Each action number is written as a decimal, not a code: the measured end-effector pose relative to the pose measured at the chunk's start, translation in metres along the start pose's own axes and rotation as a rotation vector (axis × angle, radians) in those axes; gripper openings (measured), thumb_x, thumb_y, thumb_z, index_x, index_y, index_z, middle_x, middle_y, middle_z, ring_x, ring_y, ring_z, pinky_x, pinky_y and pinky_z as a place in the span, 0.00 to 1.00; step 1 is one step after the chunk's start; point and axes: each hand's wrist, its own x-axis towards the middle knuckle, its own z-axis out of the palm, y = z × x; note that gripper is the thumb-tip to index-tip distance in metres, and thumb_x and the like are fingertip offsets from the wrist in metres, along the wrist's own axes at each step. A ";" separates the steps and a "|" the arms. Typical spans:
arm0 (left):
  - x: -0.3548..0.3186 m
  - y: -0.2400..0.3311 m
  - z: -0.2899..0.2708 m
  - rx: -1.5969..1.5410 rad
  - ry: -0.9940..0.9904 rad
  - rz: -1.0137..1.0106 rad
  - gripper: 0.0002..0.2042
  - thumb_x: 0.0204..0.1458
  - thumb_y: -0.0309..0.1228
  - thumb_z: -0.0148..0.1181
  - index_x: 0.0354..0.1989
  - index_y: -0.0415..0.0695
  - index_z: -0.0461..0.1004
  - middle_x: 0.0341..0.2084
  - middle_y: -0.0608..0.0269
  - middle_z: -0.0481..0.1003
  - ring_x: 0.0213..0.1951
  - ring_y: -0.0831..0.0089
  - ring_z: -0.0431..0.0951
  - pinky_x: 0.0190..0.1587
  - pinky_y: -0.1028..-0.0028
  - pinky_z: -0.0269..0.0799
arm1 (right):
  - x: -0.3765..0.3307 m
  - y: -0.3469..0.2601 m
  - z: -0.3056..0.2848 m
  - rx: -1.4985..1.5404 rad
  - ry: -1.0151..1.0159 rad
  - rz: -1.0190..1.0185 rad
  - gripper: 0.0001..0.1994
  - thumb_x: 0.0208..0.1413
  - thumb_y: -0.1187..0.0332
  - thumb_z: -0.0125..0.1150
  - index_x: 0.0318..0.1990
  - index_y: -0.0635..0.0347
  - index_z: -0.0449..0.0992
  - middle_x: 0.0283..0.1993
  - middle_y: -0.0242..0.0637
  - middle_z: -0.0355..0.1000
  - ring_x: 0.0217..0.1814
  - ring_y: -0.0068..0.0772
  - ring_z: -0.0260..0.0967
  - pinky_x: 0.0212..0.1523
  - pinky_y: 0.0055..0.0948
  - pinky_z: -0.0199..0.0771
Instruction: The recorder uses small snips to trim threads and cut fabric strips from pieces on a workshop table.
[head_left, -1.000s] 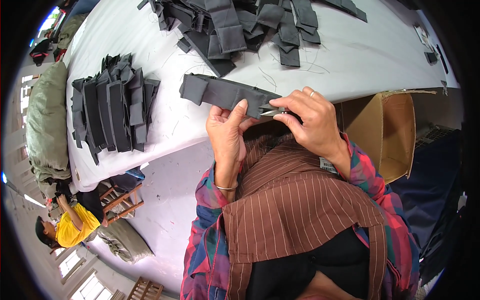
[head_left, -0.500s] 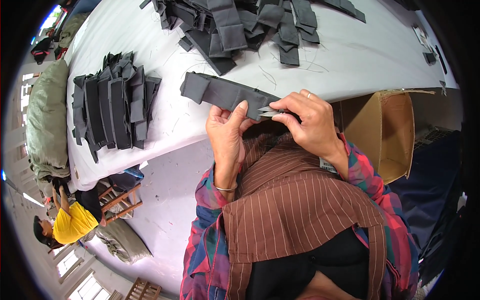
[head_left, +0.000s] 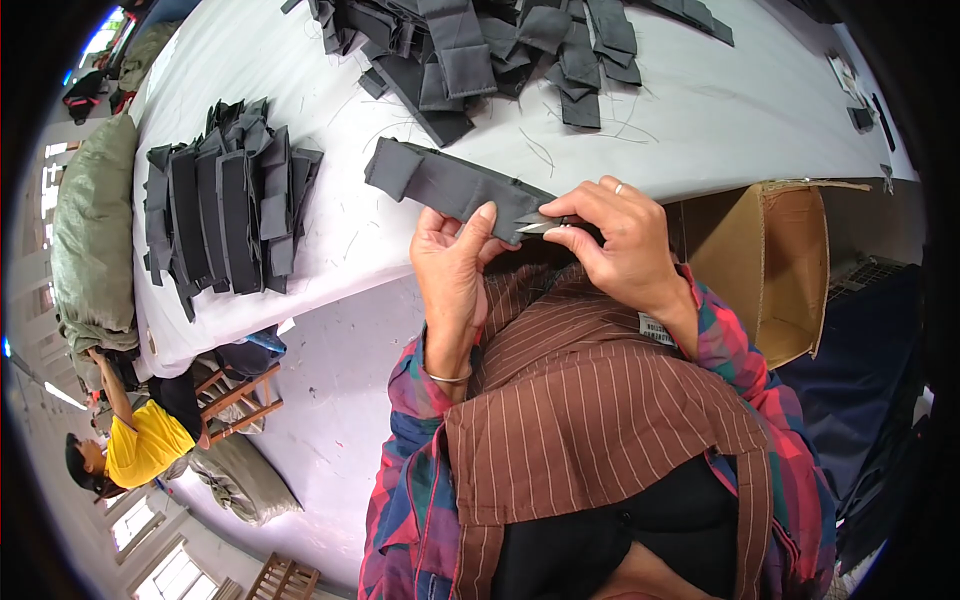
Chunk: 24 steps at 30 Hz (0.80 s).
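A dark grey sewn fabric strip (head_left: 450,185) with a folded tab at its far left end is pinched in my left hand (head_left: 452,262), thumb on top. My right hand (head_left: 618,245) grips small thread snips (head_left: 543,224), their pointed blades lying at the strip's right end, slightly apart. Most of the snips' body is hidden inside my right fingers. Beyond the strip lies a loose heap of similar grey strips (head_left: 455,50). To the left, a neater stack of strips (head_left: 235,215) rests on the white table (head_left: 350,240).
Loose threads (head_left: 537,150) are scattered on the tabletop. A cardboard box (head_left: 720,255) stands just right of my right forearm, under the table edge. A large green sack (head_left: 95,235) lies along the left side, where a person in a yellow top (head_left: 150,445) works near a wooden stool (head_left: 240,405).
The snips' blades have shifted slightly and now sit a bit more apart at the strip's end. At the left, the other person's arm has moved up toward the green sack.
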 end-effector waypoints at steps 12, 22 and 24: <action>-0.002 0.002 -0.002 0.031 0.006 0.017 0.11 0.54 0.22 0.57 0.45 0.37 0.68 0.36 0.57 0.76 0.30 0.72 0.79 0.28 0.75 0.76 | 0.005 0.001 -0.006 -0.116 0.045 0.001 0.08 0.42 0.71 0.68 0.32 0.58 0.77 0.27 0.33 0.72 0.28 0.36 0.66 0.29 0.31 0.65; -0.002 0.003 -0.001 0.033 0.015 0.017 0.12 0.54 0.22 0.57 0.46 0.37 0.66 0.35 0.56 0.76 0.29 0.71 0.79 0.27 0.75 0.76 | 0.007 0.002 -0.005 -0.229 0.080 -0.055 0.07 0.42 0.68 0.68 0.30 0.54 0.76 0.26 0.29 0.72 0.27 0.33 0.66 0.29 0.30 0.66; -0.001 0.003 -0.001 0.024 0.013 0.019 0.12 0.54 0.22 0.57 0.46 0.37 0.66 0.35 0.56 0.76 0.29 0.71 0.79 0.27 0.75 0.76 | 0.008 0.002 -0.005 -0.224 0.081 -0.061 0.07 0.42 0.68 0.68 0.30 0.54 0.76 0.26 0.28 0.72 0.27 0.33 0.66 0.29 0.30 0.66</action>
